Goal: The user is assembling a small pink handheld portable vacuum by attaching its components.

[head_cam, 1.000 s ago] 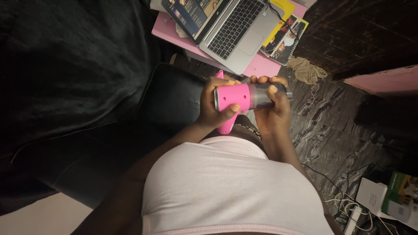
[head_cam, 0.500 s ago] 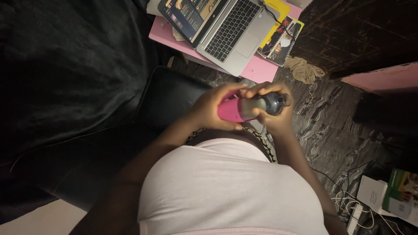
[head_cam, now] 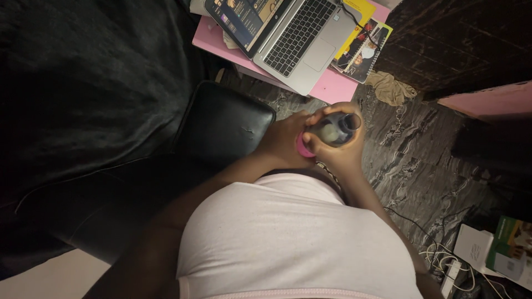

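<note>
Both my hands meet in front of my chest around a pink device (head_cam: pixel 303 147) with a grey barrel. My left hand (head_cam: pixel 285 141) wraps the pink body from the left and hides most of it. My right hand (head_cam: pixel 343 149) closes on the grey barrel (head_cam: pixel 332 130), whose dark round end points up toward the camera. I wear a pale pink top (head_cam: pixel 293 243).
An open laptop (head_cam: pixel 288 30) sits on a pink surface (head_cam: pixel 332 86) above the hands, with magazines (head_cam: pixel 363 41) beside it. A black cushioned seat (head_cam: pixel 224 124) is at left, a crumpled cloth (head_cam: pixel 390 88) lies on the marbled floor, and boxes (head_cam: pixel 504 249) and cables (head_cam: pixel 443 257) are at lower right.
The pink device has turned from lying sideways to pointing its barrel end up at the camera. My left hand now covers most of the pink body.
</note>
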